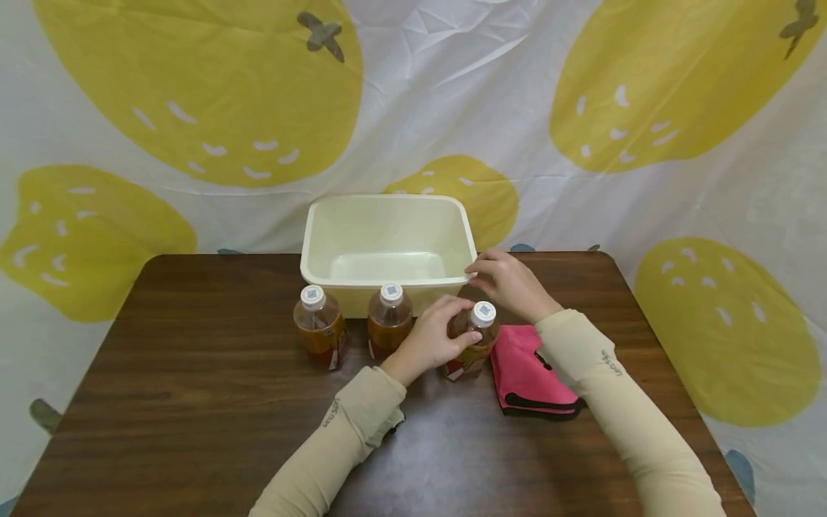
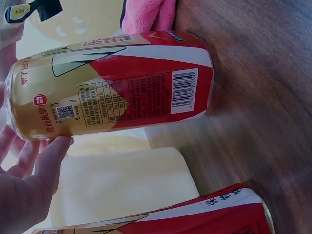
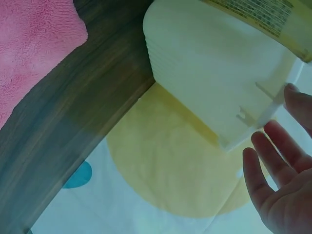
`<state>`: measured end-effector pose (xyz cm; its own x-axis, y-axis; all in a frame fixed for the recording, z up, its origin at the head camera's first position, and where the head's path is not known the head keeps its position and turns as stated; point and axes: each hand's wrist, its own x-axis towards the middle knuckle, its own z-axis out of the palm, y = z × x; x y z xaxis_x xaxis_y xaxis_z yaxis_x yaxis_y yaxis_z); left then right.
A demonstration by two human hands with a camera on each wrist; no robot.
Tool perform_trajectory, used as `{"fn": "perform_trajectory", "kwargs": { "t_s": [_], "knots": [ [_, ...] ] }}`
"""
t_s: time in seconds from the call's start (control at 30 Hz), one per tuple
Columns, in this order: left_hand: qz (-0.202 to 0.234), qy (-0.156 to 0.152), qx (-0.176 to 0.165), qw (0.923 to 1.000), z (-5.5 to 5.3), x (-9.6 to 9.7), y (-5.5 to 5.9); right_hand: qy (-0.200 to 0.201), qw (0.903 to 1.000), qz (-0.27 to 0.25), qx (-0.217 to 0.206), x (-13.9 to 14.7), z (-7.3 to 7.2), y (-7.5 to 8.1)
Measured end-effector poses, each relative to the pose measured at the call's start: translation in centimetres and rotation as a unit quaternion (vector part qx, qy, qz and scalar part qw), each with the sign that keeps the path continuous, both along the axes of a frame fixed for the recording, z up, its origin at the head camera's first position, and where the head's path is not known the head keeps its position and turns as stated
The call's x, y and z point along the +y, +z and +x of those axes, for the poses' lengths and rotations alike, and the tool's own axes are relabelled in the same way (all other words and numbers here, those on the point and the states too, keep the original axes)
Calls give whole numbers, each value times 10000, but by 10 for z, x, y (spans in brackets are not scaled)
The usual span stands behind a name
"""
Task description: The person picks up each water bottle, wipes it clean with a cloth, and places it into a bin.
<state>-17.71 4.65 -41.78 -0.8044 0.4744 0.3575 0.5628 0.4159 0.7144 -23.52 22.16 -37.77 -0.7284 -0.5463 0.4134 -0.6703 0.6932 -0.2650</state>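
My left hand (image 1: 434,339) holds the upper part of the rightmost drink bottle (image 1: 477,355) between thumb and fingers. That bottle stands upright on the table, white-capped, and its red and gold label with a barcode faces the left wrist view. At the front right corner of a cream plastic bin (image 1: 362,281), my right hand (image 1: 507,281) pinches the rim, thumb and index finger meeting there while the other fingers are spread below in the right wrist view. Two similar bottles, one at the left (image 1: 319,336) and one in the middle (image 1: 390,332), stand before the bin.
A folded pink cloth (image 1: 526,370) with black edging lies right of the held bottle, beneath the right forearm. The dark wooden table (image 1: 194,402) meets a lemon-patterned curtain (image 1: 452,86) behind the bin.
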Motion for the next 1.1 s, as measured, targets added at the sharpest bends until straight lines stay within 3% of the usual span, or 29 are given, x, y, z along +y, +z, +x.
{"fn": "perform_trajectory", "kwargs": {
  "t_s": [0.5,0.83,0.97,1.1],
  "knots": [
    [-362,-244,-71,9990,-7,-1,12,-75,9993,-280,220,-3,-1,-7],
    [-499,-159,125,9985,-7,-2,21,-119,9994,-300,143,-4,-2,-3],
    [-459,-162,357,9982,-6,-7,30,-194,9994,-292,-27,-4,-2,-2],
    [-561,-161,423,9974,-3,-16,49,-296,9990,-268,-211,-3,-1,-2]
  ]
}}
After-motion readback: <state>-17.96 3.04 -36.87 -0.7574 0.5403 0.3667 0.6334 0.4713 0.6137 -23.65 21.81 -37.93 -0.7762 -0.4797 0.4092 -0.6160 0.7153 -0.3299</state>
